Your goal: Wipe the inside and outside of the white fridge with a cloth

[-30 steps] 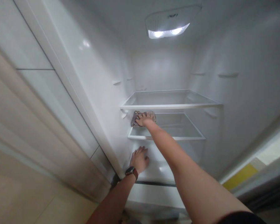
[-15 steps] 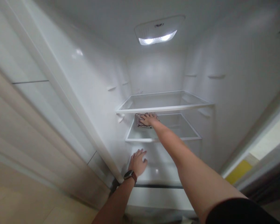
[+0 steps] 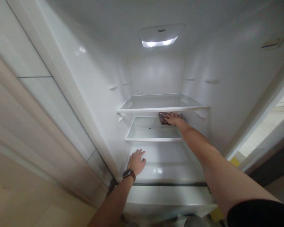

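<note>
Your right grip point(image 3: 173, 119) is flat on the brownish cloth point(image 3: 162, 117), fingers laid out over it and pressing down, not pinching. The cloth sits on the middle shelf point(image 3: 151, 139) toward its right back corner, just under the upper shelf point(image 3: 163, 109). Your left grip point(image 3: 136, 160), watch point(image 3: 129, 174) on the wrist, rests spread open on the bottom shelf point(image 3: 170, 171), near the fridge's left wall point(image 3: 101, 94).

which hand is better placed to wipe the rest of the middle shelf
Right, likely: the right hand presses the cloth on the middle shelf. The left hand lies flat on the lower ledge, without a cloth.
</note>
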`<state>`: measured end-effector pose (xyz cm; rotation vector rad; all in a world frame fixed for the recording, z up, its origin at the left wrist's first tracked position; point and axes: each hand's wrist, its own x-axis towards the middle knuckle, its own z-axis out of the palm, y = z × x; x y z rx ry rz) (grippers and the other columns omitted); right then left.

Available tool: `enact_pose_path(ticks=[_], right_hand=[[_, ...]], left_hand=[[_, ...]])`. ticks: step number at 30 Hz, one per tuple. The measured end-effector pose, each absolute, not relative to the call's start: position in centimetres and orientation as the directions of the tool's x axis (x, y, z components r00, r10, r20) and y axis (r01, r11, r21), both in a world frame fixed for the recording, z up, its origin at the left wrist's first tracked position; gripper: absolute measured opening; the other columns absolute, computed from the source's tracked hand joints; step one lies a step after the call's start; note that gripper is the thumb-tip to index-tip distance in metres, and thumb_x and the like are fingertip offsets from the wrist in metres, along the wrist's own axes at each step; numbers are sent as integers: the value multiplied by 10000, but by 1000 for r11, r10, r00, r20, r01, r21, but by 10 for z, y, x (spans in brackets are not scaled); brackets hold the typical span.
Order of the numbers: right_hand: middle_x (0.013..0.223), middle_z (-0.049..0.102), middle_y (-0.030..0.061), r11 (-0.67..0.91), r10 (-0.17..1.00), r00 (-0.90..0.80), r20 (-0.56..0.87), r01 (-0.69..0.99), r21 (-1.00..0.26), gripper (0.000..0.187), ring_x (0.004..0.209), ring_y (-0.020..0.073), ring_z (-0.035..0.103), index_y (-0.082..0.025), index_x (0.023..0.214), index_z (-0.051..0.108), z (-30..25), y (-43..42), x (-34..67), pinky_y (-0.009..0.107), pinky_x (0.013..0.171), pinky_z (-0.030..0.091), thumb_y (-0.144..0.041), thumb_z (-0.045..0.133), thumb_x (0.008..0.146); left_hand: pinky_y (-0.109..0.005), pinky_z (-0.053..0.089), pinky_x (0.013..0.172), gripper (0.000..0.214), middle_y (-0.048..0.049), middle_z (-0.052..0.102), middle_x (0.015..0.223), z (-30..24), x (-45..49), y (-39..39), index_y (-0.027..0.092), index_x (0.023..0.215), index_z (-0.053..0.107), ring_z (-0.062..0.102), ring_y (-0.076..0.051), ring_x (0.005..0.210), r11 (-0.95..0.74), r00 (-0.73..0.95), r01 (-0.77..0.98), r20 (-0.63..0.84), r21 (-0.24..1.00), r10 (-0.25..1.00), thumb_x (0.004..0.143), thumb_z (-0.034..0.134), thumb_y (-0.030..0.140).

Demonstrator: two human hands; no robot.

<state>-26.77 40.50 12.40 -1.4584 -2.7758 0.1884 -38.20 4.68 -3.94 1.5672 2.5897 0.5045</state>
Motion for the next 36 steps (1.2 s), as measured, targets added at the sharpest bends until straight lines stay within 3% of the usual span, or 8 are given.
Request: enact_pose_path(ticks=[4,10,20,36], right_hand=[[1752,182,54,591,800,-598,-53,800,-104,667,1577,431,174,-445,1650,307,119,424,-265,748,1206,148,-685,281,1028],[1746,156,136,599,796,-604,-38,796,-88,677,1568,449,154,-380,1664,307,117,433,-261,752,1166,173,-664,274,1050],[1743,200,-2,549,833,-553,-30,832,-80,653,1567,457,142,-499,1632,307,129,380,-244,753,1196,119,-693,252,1011],[1727,242,4,605,794,-608,-1,791,-91,658,1551,448,186,-489,1628,317,137,297,-184,733,1176,210,-703,293,1006]], left_hand=[[-466,259,1299,547,-5,472,1632,-42,-382,47,282,1487,605,359,-239,1554,424,-481,847,124,321,868,945,537,253],[-477,257,1294,551,-6,460,1641,-45,-382,47,286,1489,600,354,-245,1556,422,-486,842,133,336,864,943,538,263],[-482,223,1302,616,-19,421,1666,-40,-385,48,286,1518,568,311,-254,1577,420,-467,848,82,324,880,906,598,340],[-478,262,1286,569,-43,415,1669,-43,-390,53,269,1511,567,323,-260,1573,413,-450,872,96,262,888,947,575,344]])
